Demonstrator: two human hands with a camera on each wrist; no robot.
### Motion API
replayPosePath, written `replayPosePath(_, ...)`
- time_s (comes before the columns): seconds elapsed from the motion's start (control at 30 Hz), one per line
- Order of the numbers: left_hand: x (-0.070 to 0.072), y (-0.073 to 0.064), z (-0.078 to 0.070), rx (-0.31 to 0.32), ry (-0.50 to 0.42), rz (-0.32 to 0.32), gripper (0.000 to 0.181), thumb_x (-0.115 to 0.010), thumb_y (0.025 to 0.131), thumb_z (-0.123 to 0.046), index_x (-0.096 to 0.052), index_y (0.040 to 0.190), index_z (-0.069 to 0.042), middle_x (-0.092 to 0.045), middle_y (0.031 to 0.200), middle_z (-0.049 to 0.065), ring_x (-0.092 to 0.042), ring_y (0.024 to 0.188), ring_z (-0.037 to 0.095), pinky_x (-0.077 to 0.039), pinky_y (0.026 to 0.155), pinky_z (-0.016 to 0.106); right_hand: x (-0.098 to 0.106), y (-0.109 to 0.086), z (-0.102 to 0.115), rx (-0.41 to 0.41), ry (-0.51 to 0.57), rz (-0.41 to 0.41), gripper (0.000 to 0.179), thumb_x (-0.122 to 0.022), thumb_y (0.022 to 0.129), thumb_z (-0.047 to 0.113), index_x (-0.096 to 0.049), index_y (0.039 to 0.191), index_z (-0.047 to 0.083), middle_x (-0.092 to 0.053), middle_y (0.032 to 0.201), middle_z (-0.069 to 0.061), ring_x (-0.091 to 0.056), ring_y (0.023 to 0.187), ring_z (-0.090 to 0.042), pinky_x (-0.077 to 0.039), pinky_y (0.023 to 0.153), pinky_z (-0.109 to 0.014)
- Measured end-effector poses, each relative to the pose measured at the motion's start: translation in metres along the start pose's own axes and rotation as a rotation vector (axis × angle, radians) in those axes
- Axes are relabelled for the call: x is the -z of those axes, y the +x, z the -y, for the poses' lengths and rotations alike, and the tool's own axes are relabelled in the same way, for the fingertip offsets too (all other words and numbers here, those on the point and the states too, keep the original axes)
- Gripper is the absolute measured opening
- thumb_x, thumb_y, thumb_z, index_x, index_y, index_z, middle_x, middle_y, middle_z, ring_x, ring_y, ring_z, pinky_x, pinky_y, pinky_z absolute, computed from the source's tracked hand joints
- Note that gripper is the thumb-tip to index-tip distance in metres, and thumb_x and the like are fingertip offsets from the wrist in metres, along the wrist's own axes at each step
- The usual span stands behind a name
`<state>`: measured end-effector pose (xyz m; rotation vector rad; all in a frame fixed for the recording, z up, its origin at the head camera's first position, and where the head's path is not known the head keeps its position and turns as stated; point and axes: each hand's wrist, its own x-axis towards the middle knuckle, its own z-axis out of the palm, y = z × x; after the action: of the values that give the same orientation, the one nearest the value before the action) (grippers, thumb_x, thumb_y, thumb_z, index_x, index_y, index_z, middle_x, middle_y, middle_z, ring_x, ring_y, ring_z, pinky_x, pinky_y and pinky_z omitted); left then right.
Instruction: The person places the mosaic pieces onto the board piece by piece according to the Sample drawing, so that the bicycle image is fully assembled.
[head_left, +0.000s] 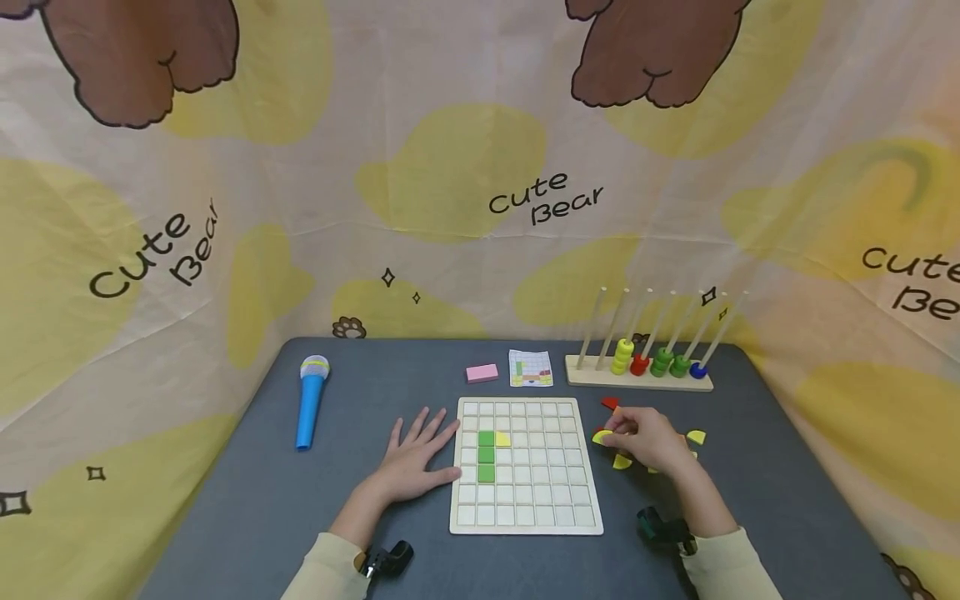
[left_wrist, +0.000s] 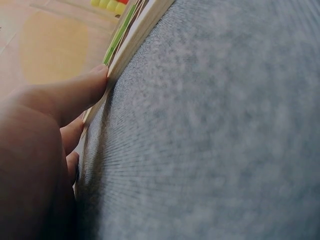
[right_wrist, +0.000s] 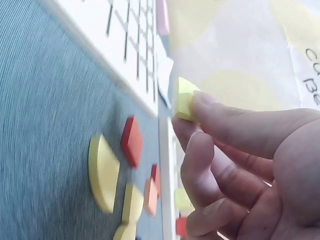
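Note:
A white grid board (head_left: 527, 531) lies on the table, with a column of green squares (head_left: 487, 456) and one yellow piece (head_left: 503, 439) in its cells. Spread over the tabletop, my left hand (head_left: 411, 467) touches the board's left edge with thumb and fingertips. My right hand (head_left: 651, 439), to the right of the board, pinches a yellow quarter-circle piece (right_wrist: 185, 100) between thumb and fingers, raised above the table in the right wrist view. Below it lie loose yellow pieces (right_wrist: 103, 173) and red pieces (right_wrist: 132, 142), partly hidden by the hand in the head view.
A wooden rack (head_left: 637, 380) with pegs and coloured beads stands at the back right. Behind the board are a printed card (head_left: 531, 368) and a pink block (head_left: 482, 373). Far left lies a blue toy microphone (head_left: 309, 408). A patterned cloth (head_left: 450, 192) hangs behind the table.

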<state>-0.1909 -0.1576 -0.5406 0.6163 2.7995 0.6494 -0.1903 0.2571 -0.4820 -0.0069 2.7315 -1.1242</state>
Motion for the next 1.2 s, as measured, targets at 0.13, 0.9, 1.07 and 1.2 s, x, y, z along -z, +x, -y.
replayPosePath(0.13,0.000,0.000,0.001,-0.005,0.002,-0.005,0.083,-0.055,0.092,-0.068,-0.026,0.161,-0.031,-0.018,0.170,0.001,-0.002,0.158,0.034,0.007,0.119,0.068,-0.009,0.000,0.012,0.032,0.020,-0.008,0.016,-0.080,0.087,0.019,-0.073,0.097,0.008,-0.068,0.081,-0.002,-0.059,0.069,-0.017,-0.051,0.060,-0.028)
replayPosePath(0.9,-0.001,-0.001,-0.001,-0.023,0.015,-0.021,0.082,-0.054,0.093,-0.067,-0.028,0.161,-0.029,-0.019,0.170,0.004,-0.004,0.157,0.036,0.005,0.119,0.068,-0.077,0.003,0.061,0.231,0.129,0.067,0.010,-0.083,0.085,0.023,-0.075,0.088,0.017,-0.066,0.079,0.005,-0.055,0.068,-0.014,-0.045,0.058,-0.024)
replayPosePath(1.07,-0.001,-0.001,-0.001,-0.029,0.008,-0.034,0.080,-0.056,0.093,-0.064,-0.031,0.160,-0.027,-0.021,0.169,0.006,-0.007,0.157,0.038,0.003,0.118,0.069,-0.089,0.001,0.069,0.260,0.146,0.063,0.009,-0.083,0.085,0.022,-0.075,0.087,0.018,-0.066,0.076,0.006,-0.055,0.066,-0.013,-0.045,0.057,-0.024)
replayPosePath(1.2,-0.002,0.000,0.000,-0.015,0.018,-0.020,0.081,-0.054,0.093,-0.066,-0.029,0.161,-0.029,-0.020,0.169,0.004,-0.005,0.157,0.036,0.004,0.119,0.068,-0.098,-0.002,0.074,0.268,0.152,0.070,0.008,-0.083,0.085,0.021,-0.076,0.087,0.019,-0.066,0.076,0.006,-0.055,0.067,-0.013,-0.046,0.058,-0.023)
